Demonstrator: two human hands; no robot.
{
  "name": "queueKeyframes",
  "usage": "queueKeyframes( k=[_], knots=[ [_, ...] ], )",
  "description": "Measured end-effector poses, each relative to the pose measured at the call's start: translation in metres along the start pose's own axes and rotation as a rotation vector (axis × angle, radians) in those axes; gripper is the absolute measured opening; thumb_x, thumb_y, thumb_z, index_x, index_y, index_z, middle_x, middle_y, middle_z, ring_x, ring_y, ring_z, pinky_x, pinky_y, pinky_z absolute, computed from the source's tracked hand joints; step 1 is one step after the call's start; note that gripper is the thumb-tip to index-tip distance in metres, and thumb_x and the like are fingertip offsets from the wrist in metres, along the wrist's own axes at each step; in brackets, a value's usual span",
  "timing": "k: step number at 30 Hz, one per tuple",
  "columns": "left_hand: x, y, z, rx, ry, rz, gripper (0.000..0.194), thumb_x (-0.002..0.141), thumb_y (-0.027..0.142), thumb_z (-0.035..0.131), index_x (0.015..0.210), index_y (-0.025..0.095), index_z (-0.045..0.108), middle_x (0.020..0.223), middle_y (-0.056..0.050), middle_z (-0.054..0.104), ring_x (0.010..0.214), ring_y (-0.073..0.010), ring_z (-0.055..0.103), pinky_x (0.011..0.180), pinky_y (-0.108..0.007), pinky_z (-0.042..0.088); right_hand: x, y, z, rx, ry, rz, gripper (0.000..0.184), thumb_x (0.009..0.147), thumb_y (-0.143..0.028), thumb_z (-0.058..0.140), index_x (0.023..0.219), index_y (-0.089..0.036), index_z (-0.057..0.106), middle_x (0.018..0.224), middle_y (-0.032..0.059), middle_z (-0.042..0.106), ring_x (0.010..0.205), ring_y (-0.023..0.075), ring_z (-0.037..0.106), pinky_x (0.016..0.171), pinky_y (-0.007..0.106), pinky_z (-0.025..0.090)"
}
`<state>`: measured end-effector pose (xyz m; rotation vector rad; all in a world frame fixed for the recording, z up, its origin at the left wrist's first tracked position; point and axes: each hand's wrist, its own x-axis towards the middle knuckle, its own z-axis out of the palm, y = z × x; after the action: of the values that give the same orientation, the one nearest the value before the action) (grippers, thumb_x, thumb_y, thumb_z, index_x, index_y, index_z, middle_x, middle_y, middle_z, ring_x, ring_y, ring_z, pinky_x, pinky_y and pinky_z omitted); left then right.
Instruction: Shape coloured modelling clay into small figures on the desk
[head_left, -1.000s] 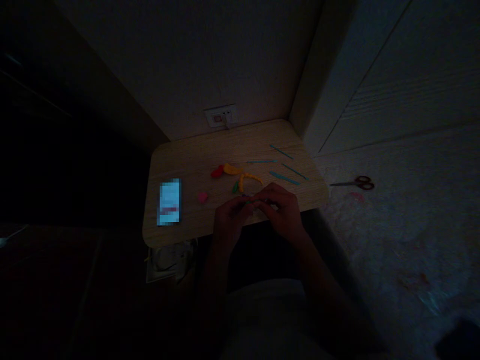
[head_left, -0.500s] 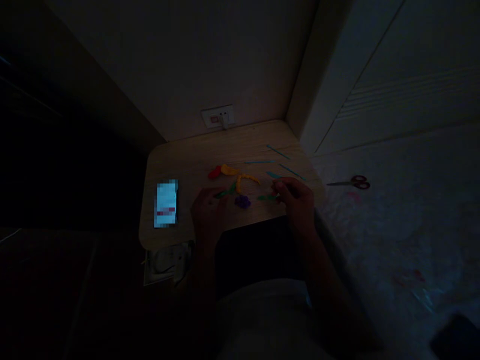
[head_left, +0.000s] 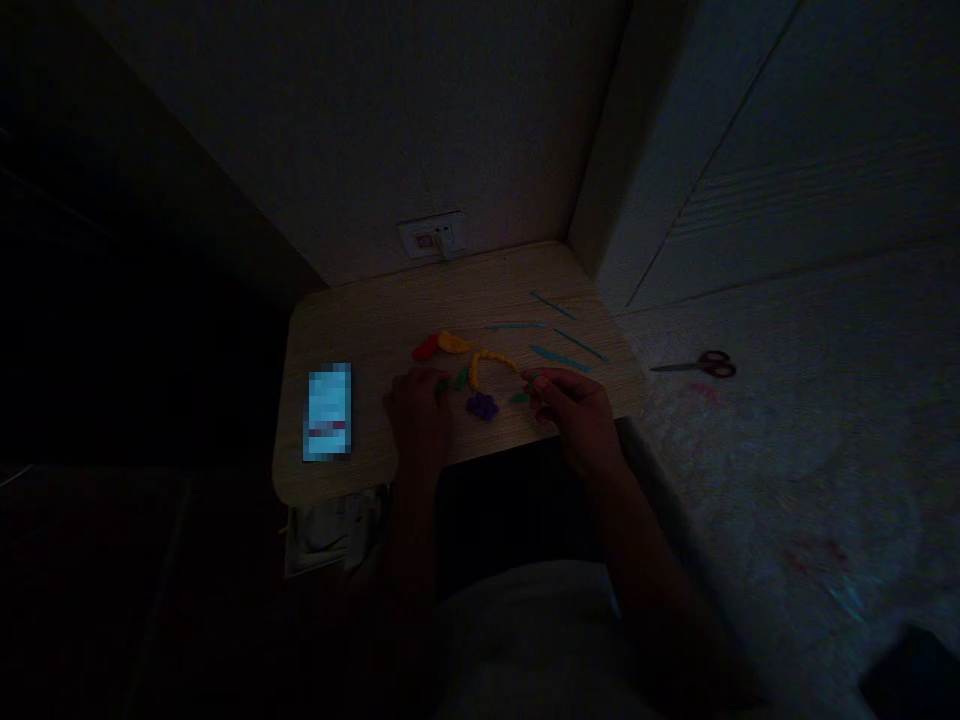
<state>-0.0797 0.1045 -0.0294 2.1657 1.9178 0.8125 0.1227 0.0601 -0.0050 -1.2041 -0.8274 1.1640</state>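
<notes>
My left hand is low over the wooden tabletop, fingers curled down onto a small green clay piece. Pinched in the fingertips of my right hand is another green bit of clay. A green leaf-like piece lies just left of those fingertips. Between the hands sits a lumpy purple clay cluster. Behind it, a curved, ridged yellow-orange clay strip arches beside a green clay piece. Farther back, a red clay piece touches an orange one.
Several thin blue-green modelling tools lie at the table's right. A lit phone rests on the left side. A wall socket is behind the table. Scissors lie on the pale surface to the right.
My hands have parted from their shared pinch, left hand to the left, right hand to the right. The purple cluster now shows on the table between them; the pink lump is hidden.
</notes>
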Motion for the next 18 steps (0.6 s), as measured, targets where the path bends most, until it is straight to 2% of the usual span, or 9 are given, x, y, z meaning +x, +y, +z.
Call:
queueKeyframes(
  k=[4,6,9,11,14,18],
  knots=[
    [-0.002,0.006,-0.006,0.016,0.007,-0.031,0.033,0.084,0.011,0.059,0.112,0.022,0.073,0.125,-0.015,0.069,0.119,-0.0402,0.056,0.1,-0.058,0.041,0.0,0.003,0.0,0.025,-0.011,0.021,0.027,0.077,-0.044,0.079,0.089,-0.02,0.082,0.075,0.003,0.074,0.06,0.0132,0.06,0.051,0.025,0.047],
    [-0.005,0.012,-0.012,-0.032,0.068,-0.021,0.032,0.084,0.012,0.06,0.112,0.023,0.073,0.129,-0.014,0.067,0.122,-0.0401,0.054,0.103,-0.058,0.039,0.0,0.004,0.001,0.027,-0.009,0.029,0.026,0.075,-0.043,0.081,0.088,-0.02,0.081,0.074,0.0025,0.074,0.059,0.0133,0.061,0.052,0.025,0.048],
    [-0.014,0.031,-0.022,-0.193,0.221,0.005,0.023,0.088,0.015,0.061,0.104,0.025,0.074,0.123,-0.011,0.068,0.122,-0.0349,0.057,0.109,-0.053,0.039,0.0,0.005,0.002,0.024,-0.009,0.046,0.028,0.073,-0.044,0.083,0.089,-0.021,0.08,0.074,0.0024,0.075,0.06,0.0142,0.064,0.053,0.026,0.05],
    [-0.021,0.047,-0.026,-0.354,0.275,0.052,0.015,0.09,0.021,0.064,0.101,0.025,0.073,0.114,-0.008,0.07,0.115,-0.0303,0.061,0.107,-0.048,0.042,-0.001,0.005,0.004,0.048,0.002,0.061,0.03,0.07,-0.045,0.084,0.086,-0.021,0.078,0.072,0.0021,0.075,0.059,0.0142,0.064,0.053,0.026,0.051],
    [-0.031,0.067,-0.026,-0.591,0.17,0.118,0.016,0.092,0.026,0.069,0.107,0.025,0.072,0.107,-0.006,0.072,0.106,-0.0249,0.065,0.099,-0.039,0.048,-0.005,0.003,0.01,0.102,-0.012,0.1,0.031,0.064,-0.043,0.089,0.082,-0.021,0.076,0.067,0.0001,0.073,0.057,0.014,0.063,0.053,0.025,0.05],
    [-0.036,0.074,-0.02,-0.768,0.074,0.06,0.017,0.091,0.027,0.073,0.107,0.025,0.074,0.103,-0.005,0.073,0.098,-0.0219,0.066,0.09,-0.034,0.051,-0.012,-0.001,0.016,0.098,-0.056,0.115,0.025,0.067,-0.041,0.086,0.079,-0.022,0.076,0.07,0.0007,0.074,0.061,0.014,0.064,0.056,0.025,0.05]
  ],
)
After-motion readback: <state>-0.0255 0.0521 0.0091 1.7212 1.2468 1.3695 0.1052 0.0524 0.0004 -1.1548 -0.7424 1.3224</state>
